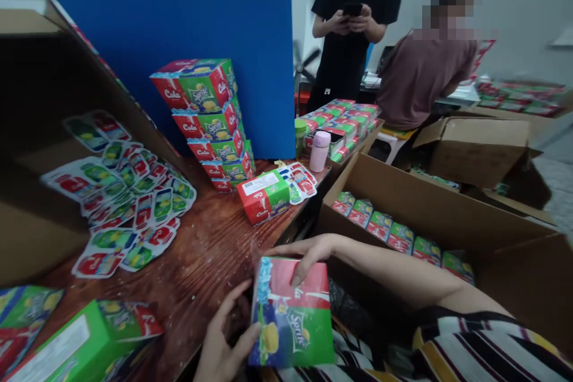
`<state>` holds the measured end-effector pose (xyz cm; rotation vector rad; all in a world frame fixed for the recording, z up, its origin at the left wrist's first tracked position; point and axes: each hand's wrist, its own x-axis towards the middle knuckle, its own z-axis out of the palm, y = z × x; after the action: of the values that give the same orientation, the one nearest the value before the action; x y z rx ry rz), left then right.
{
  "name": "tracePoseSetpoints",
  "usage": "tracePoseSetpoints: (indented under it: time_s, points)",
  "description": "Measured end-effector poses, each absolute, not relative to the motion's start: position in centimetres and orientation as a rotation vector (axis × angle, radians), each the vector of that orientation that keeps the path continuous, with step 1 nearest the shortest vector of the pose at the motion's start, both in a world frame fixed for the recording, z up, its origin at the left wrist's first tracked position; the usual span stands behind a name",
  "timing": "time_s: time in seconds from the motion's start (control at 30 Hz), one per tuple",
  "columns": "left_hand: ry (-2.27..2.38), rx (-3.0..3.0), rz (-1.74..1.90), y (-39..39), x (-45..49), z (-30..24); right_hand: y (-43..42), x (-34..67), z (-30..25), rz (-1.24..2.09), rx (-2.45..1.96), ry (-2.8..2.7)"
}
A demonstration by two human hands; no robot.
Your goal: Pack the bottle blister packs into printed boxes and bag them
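Close to my body, a red and green Cola/Sprite box (298,310) is held between both hands. My left hand (228,334) grips its left edge, thumb on the front and fingers behind. From above, my right hand (308,253) holds the top, thumb pressed on the red part and fingers over the far edge. Clear film seems to stick out at the box's upper left corner. On the wooden table (210,256) beyond lies a similar box (264,194), with several flat printed cut-outs (302,182) partly behind it.
A stack of boxes (212,125) stands before a blue panel (179,24). Loose cut-outs (143,197) spill from a carton (36,149) at left. Boxes (94,334) lie front left. An open carton (483,215) holds packed boxes at right. Behind are a pink bottle (319,152) and two people.
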<state>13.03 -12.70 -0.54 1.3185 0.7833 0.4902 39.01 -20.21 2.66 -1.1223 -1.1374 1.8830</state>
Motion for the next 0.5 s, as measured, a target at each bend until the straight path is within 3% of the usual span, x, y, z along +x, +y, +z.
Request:
tracePoseSetpoints:
  time_s: [0.23,0.5]
  points:
    - [0.801,1.165,0.649,-10.5,12.2,-0.3,-28.0,44.2,5.0,1.337,-1.287,-0.548]
    - [0.959,1.007,0.648,-8.7,10.8,-2.0,-34.4,55.6,7.8,0.539,-1.853,-0.131]
